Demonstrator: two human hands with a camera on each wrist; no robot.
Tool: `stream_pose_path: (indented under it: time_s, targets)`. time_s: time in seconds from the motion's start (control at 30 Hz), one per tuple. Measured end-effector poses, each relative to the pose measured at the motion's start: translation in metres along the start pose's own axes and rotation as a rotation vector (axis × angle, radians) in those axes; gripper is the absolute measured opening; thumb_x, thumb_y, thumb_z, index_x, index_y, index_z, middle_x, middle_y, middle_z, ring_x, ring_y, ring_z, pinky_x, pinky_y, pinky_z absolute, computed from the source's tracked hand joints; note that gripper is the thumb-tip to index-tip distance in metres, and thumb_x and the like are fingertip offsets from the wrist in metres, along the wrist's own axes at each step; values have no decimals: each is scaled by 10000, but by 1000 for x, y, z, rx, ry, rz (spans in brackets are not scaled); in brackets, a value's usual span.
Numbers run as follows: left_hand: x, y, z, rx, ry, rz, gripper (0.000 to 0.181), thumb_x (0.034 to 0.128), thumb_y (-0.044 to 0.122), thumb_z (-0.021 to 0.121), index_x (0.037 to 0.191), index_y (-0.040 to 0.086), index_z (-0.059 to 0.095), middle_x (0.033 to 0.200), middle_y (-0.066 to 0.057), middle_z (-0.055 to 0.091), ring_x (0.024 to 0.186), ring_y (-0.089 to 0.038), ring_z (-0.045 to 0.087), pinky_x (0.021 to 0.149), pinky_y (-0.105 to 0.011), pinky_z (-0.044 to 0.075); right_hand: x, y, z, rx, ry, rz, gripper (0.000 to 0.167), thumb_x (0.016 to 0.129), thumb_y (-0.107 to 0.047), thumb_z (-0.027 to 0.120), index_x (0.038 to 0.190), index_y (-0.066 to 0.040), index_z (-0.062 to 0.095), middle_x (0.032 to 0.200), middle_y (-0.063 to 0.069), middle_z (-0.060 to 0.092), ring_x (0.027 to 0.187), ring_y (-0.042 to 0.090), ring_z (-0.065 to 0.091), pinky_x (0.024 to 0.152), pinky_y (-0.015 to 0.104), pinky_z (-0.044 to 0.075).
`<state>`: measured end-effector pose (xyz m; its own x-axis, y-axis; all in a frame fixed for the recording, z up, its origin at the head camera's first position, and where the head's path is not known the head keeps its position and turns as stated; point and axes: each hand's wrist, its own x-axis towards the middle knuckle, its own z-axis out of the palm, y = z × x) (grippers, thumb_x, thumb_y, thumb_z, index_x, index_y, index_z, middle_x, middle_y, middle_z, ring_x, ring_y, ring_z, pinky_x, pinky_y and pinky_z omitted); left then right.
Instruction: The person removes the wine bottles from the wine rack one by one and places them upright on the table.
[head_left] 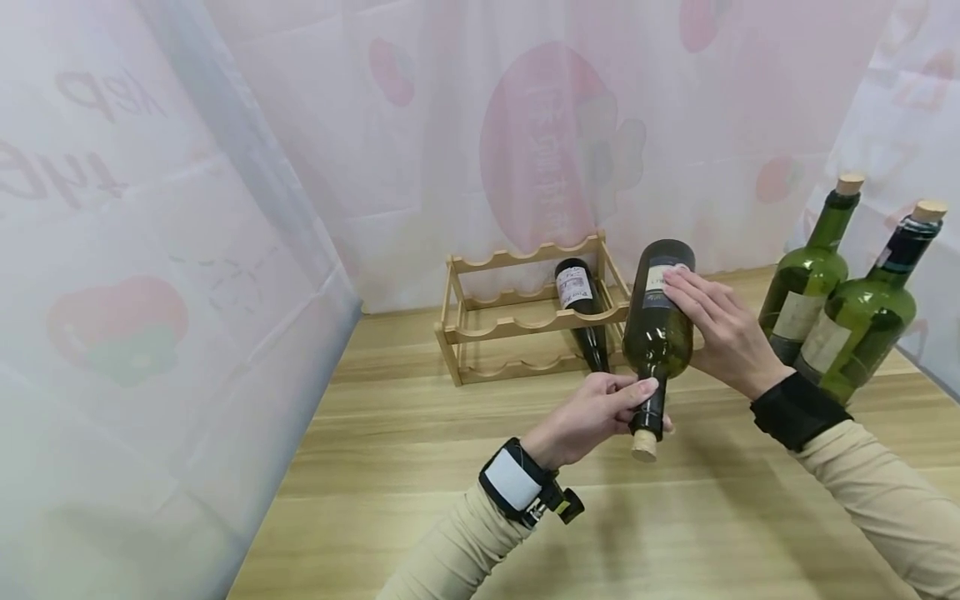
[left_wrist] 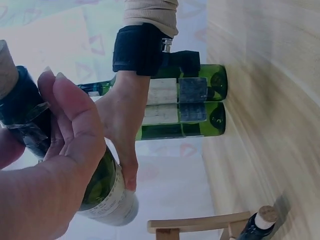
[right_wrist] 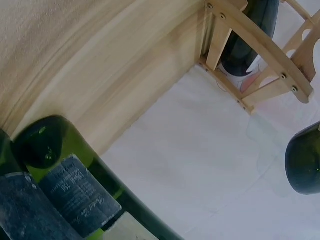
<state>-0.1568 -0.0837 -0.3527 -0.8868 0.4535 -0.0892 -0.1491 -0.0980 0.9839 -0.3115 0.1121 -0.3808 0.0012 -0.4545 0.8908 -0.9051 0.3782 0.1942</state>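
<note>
A dark green wine bottle [head_left: 660, 333] with a cork is held tilted above the table, its neck toward me and its base raised away. My left hand [head_left: 596, 417] grips the neck just behind the cork. On the label side, my right hand [head_left: 712, 329] holds the body with its fingers laid over the label. The left wrist view shows the left hand [left_wrist: 75, 130] around the neck and the right hand [left_wrist: 122, 115] at the body. In the right wrist view only the base of this bottle [right_wrist: 306, 160] appears; the right hand is out of sight there.
Behind the held bottle stands a two-tier wooden wine rack [head_left: 517, 329] with scalloped rails. One dark bottle [head_left: 585, 308] lies in its right part, neck sloping forward. Two corked green bottles [head_left: 806, 283] [head_left: 862, 325] stand upright at the right. Printed curtains [head_left: 420, 167] border the table.
</note>
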Motion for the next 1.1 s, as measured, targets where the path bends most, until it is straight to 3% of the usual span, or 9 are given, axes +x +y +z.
stream_pose_path:
  time_s: [0.13,0.23,0.3,0.4,0.53,0.6,0.73,0.83,1.1]
  targets:
    - [-2,3,0,-51,14,27,248,1013,210,498,1010,-25,578,896,-291,688,769,-198,708,689,-250,566,1,-1,-2,9,20,2,636,930,-481,494,1286,43,551,1333,207,578,1257,363,533,1163,276,300]
    - [-4,5,-2,-109,51,54,139,996,197,522,976,59,521,765,-166,694,688,-144,690,636,-240,560,1,-2,-3,8,21,4,671,930,-520,500,1281,50,553,1324,213,582,1248,366,538,1162,269,296]
    - [-5,7,-3,-147,90,77,127,986,189,536,1023,100,453,709,-80,684,654,-145,691,617,-251,565,0,-2,-4,5,18,10,701,926,-549,498,1281,52,553,1319,217,583,1238,367,541,1161,260,291]
    - [-6,10,-6,-183,128,124,231,986,191,534,1129,158,355,686,-84,681,627,-164,690,609,-279,577,-1,-3,-6,3,14,24,742,912,-588,493,1288,50,550,1312,221,583,1226,365,540,1162,256,282]
    - [-7,16,-12,-162,77,173,411,1013,199,480,1399,259,352,706,-77,691,635,-153,689,626,-294,575,1,-3,-7,6,9,38,772,890,-609,503,1294,47,546,1314,217,581,1202,366,540,1162,262,279]
    - [-8,18,-14,-128,32,194,436,1026,210,452,1446,313,395,723,-57,698,656,-138,689,652,-292,574,2,-4,-7,13,7,41,786,885,-622,505,1295,48,543,1321,215,578,1193,366,541,1162,258,278]
    - [-9,20,-16,-76,-15,254,383,1030,235,440,1392,132,508,769,-43,706,715,-135,694,697,-281,565,3,-6,-7,24,5,52,811,874,-640,512,1295,53,540,1321,220,577,1174,368,547,1150,256,286]
    - [-9,22,-17,-89,-49,295,390,1033,228,418,1338,5,513,829,-66,704,785,-151,699,750,-304,568,4,-8,-7,26,8,67,829,866,-650,517,1294,58,540,1302,230,587,1157,375,556,1096,296,331]
    - [-8,26,-22,-170,-135,339,431,975,51,335,1387,-20,439,923,-91,707,923,-183,693,920,-397,530,1,-11,-9,29,-35,107,887,844,-694,509,1308,62,527,1267,249,597,1137,379,554,917,429,360]
